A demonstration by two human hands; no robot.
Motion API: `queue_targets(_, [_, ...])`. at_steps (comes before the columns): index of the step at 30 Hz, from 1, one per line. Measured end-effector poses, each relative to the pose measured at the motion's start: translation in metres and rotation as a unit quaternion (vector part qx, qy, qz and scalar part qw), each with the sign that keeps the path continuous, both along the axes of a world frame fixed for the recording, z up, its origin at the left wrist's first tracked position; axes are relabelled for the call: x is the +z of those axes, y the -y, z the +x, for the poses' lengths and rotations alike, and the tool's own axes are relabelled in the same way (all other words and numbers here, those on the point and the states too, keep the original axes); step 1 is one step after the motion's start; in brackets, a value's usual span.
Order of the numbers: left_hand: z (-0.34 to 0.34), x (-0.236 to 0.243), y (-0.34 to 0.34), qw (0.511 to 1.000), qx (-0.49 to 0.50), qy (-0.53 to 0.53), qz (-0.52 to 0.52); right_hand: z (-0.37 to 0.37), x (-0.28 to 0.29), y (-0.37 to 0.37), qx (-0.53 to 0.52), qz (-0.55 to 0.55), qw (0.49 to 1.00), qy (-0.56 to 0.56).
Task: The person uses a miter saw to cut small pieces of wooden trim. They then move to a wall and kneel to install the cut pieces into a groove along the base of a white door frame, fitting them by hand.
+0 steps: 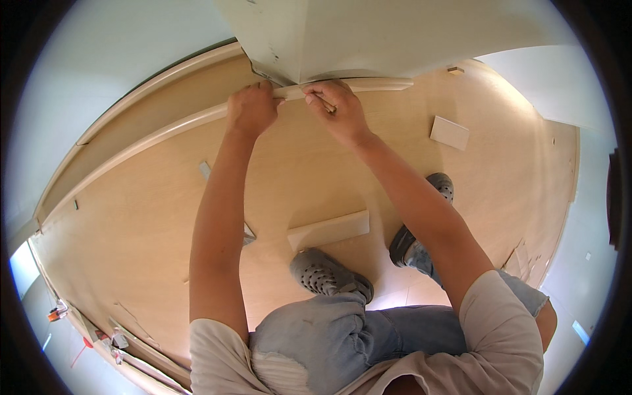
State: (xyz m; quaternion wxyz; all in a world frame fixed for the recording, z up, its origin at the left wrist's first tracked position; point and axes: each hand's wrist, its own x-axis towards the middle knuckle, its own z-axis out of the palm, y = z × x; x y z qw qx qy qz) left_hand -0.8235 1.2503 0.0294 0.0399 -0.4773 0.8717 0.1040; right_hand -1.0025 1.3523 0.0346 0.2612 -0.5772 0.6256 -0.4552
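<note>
A long, pale wood-coloured skirting board (pixel 151 139) runs from the left, past the outer corner of the wall (pixel 300 52), and ends to the right of it. My left hand (pixel 252 110) is closed round the skirting board, just left of the corner. Right of the corner, my right hand (pixel 342 113) pinches a thin brown stick (pixel 322 103) that looks like a pencil. Its tip is near or on the board; contact is hard to make out. The fingers of this hand lie against the board's top edge.
Another skirting length (pixel 178 71) lines the left wall. Around my grey clogs (pixel 316 271) lie a flat offcut (pixel 332 229), a pale rectangular piece (pixel 450 133) and a small block (pixel 455 70). Long strips (pixel 148 349) and an orange object (pixel 54 316) are at lower left.
</note>
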Motion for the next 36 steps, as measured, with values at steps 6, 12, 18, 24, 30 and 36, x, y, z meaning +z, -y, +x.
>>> queue_targets(6, [0.003, -0.007, -0.001, 0.999, 0.000, -0.032, -0.025, 0.005, -0.017, 0.013, -0.037, -0.089, 0.995, -0.029])
queue_targets(12, [0.002, -0.008, -0.002, 0.999, -0.004, -0.030, -0.034, 0.003, -0.020, 0.013, -0.020, -0.089, 0.994, -0.059])
queue_targets(18, [0.003, -0.009, -0.002, 0.998, -0.006, -0.054, -0.037, 0.002, -0.025, 0.016, -0.016, -0.128, 0.987, -0.100])
queue_targets(24, [0.005, -0.013, -0.002, 0.996, -0.013, -0.064, -0.055, 0.001, -0.032, 0.017, -0.011, -0.139, 0.985, -0.102])
queue_targets(30, [0.004, -0.012, -0.002, 0.997, -0.012, -0.057, -0.056, 0.001, -0.033, 0.017, -0.013, -0.145, 0.984, -0.102])
queue_targets(36, [0.007, -0.016, -0.003, 0.995, -0.008, -0.079, -0.057, 0.005, -0.029, 0.017, -0.015, -0.147, 0.984, -0.094])
